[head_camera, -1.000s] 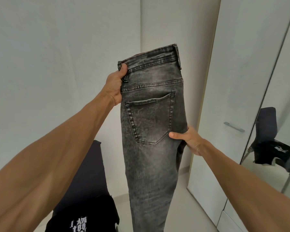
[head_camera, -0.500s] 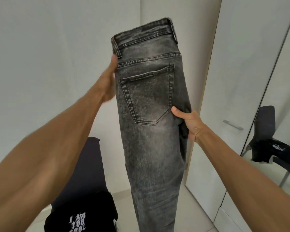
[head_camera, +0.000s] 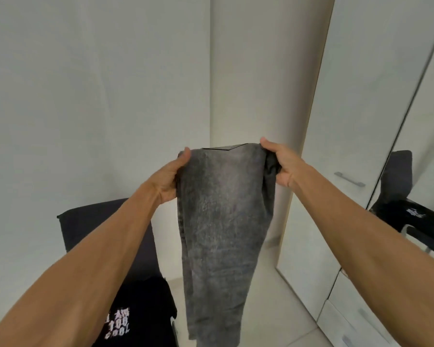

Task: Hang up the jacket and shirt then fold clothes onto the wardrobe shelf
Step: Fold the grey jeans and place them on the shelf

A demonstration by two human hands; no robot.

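A pair of washed grey jeans (head_camera: 221, 221) hangs in front of me, folded over at the top so the waistband and pocket fall behind, out of sight. My left hand (head_camera: 169, 175) pinches the left end of the fold. My right hand (head_camera: 280, 162) grips the right end, with bunched denim in its palm. The legs hang straight down towards the floor. A black T-shirt (head_camera: 133, 314) with white lettering lies on the dark chair (head_camera: 105, 229) at lower left.
A white wardrobe (head_camera: 348, 121) with a metal handle (head_camera: 349, 179) stands shut at the right. Beside it a mirrored door (head_camera: 426, 159) reflects the chair and T-shirt. Pale walls meet in a corner behind the jeans. The floor is light tile (head_camera: 281, 309).
The jeans were held up full length with the back pocket showing. The top part has flipped over backwards, both hands have come down and now hold the two ends of the fold.
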